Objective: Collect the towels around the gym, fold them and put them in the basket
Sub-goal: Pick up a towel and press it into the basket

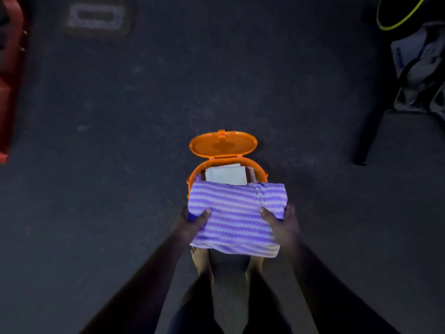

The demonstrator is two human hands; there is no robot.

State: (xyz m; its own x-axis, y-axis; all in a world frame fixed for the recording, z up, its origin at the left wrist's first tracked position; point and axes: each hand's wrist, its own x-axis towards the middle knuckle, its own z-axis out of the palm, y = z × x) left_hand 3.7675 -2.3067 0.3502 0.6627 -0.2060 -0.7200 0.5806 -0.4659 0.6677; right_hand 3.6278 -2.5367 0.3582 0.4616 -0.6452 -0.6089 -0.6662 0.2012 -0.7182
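I hold the folded striped towel over the near side of the basket, which sits on the floor just ahead of my bare feet. My left hand grips the towel's left edge, thumb on top; my right hand grips its right edge likewise. The basket's lid stands open at its far side, and a white towel lies inside.

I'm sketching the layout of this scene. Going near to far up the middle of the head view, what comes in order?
Bare feet → folded purple striped towel held by both hands → white folded towel inside the orange basket → open orange lid → pale rectangle on the floor.
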